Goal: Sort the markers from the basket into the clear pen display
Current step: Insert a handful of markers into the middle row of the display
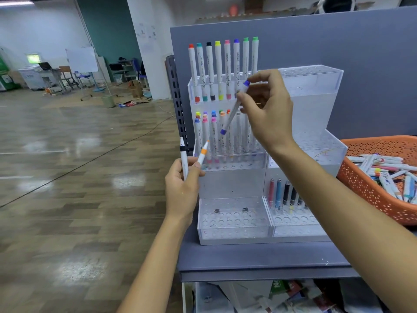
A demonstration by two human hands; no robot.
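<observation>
The clear pen display (234,231) stands on a grey table, with white markers upright in its top and middle tiers. My right hand (268,114) pinches a white marker with purple caps (233,109), tilted in front of the middle tier. My left hand (181,188), at the display's left edge, grips two white markers: one with a black band (184,159) and one with an orange band (203,153). At the right, the orange basket (370,188) holds several loose markers (388,172).
A few coloured pens (282,193) stand in the lower right tier. A grey partition (338,41) rises behind the display. The grey table's front edge (259,274) lies below, over a shelf of papers. Open wood-pattern floor stretches to the left.
</observation>
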